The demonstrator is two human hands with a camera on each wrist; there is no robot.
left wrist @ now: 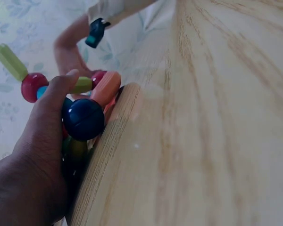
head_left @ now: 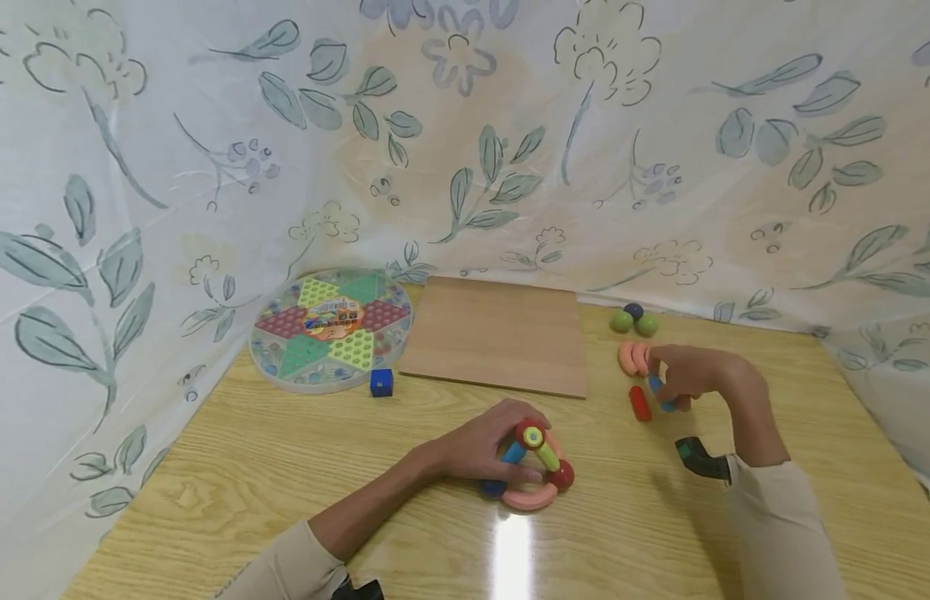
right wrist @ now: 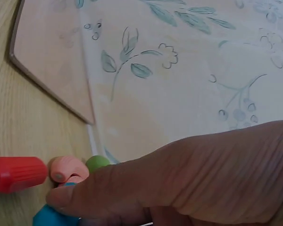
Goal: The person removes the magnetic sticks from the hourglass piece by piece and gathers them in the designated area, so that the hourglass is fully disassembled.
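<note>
My left hand (head_left: pixel 476 442) holds a magnetic stick-and-ball construction (head_left: pixel 546 456) on the table, fingers and thumb around its sides. Red and navy balls join its blue, yellow-green and curved pink rods. In the left wrist view the navy ball (left wrist: pixel 83 119) sits beside my thumb, and a yellow-green rod (left wrist: pixel 12 62) sticks out from a red ball (left wrist: pixel 34 87). Off to the right, my right hand (head_left: pixel 705 375) pinches a blue rod (head_left: pixel 663 397), its thumb (right wrist: pixel 66 195) across the rod. Next to it lie a red rod (head_left: pixel 640 403) and curved pink rods (head_left: pixel 628 358).
Two green balls (head_left: pixel 622 322) and a navy ball (head_left: pixel 633 311) are grouped behind the pink rods. A wooden board (head_left: pixel 502 333) lies at the back middle. Left of it are a round Chinese checkers set (head_left: pixel 292 367) and a blue cube (head_left: pixel 382 383). Floral cloth (head_left: pixel 465 167) hangs behind.
</note>
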